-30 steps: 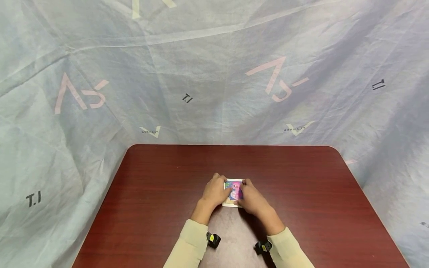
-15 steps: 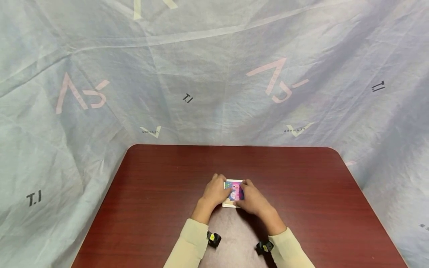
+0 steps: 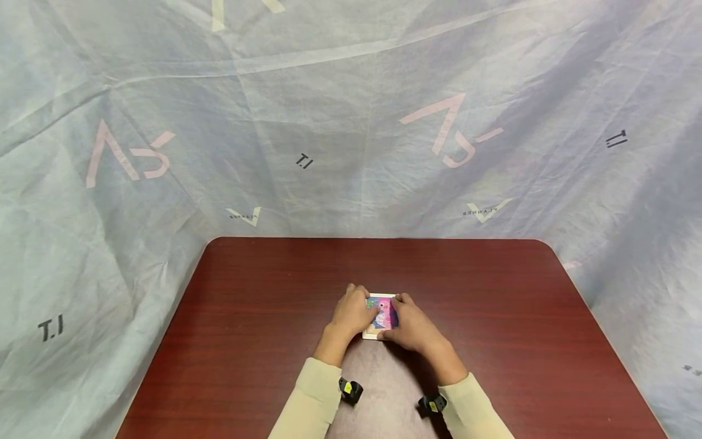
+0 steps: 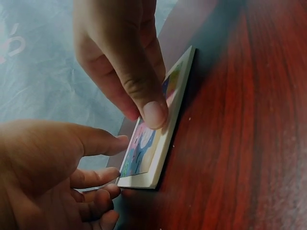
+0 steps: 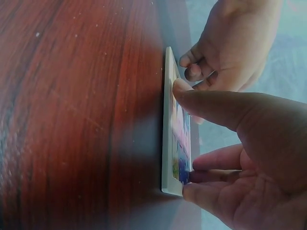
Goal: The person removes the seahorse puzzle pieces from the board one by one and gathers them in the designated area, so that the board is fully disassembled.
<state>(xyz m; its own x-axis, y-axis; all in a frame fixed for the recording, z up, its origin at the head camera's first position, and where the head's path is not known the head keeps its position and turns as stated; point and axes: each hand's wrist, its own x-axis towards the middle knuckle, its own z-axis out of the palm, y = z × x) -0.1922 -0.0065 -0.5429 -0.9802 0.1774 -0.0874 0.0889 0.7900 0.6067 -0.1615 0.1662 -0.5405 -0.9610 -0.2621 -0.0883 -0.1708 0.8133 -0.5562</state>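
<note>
A left hand (image 4: 53, 167) sits at the left end of a white-bordered picture board (image 4: 145, 151) on the reddish table (image 4: 240, 134); the right hand's (image 4: 117, 52) thumb is at its near border.

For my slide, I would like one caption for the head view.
Left hand and right hand touch a flat, white-bordered picture board on a red-brown wood-grained table.
</note>
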